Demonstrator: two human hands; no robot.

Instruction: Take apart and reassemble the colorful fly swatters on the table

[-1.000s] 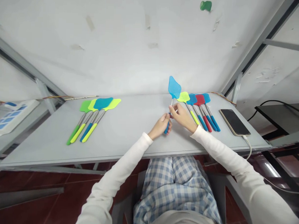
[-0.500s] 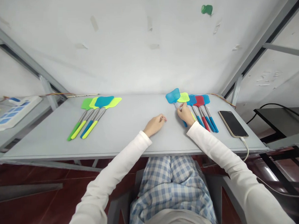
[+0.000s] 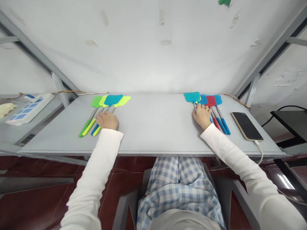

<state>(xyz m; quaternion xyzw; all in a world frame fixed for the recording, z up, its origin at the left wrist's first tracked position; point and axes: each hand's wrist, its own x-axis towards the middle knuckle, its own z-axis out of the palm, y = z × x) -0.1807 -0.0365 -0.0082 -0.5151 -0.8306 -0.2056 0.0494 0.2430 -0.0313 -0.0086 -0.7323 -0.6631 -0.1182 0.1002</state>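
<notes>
Two fanned groups of fly swatters lie on the grey table. At the left, my left hand is closed over the shafts, beside a green fly swatter and across a blue fly swatter with yellow-green ones around it. Over the right group, my right hand curls its spread fingers down on a teal-blue fly swatter, whose handle the hand hides. Beneath that head shows a sliver of yellow-green. A red fly swatter and other blue ones lie just right of this hand.
A phone with a white cable lies near the table's right end. On the left side shelf sits a white power strip. Metal frame posts flank the table, and a white wall rises behind it.
My left hand has moved left from mid-table onto the left group's shafts. The blue swatter in my right hand has come down over the yellow-green one, its head now level. The view has shifted slightly.
</notes>
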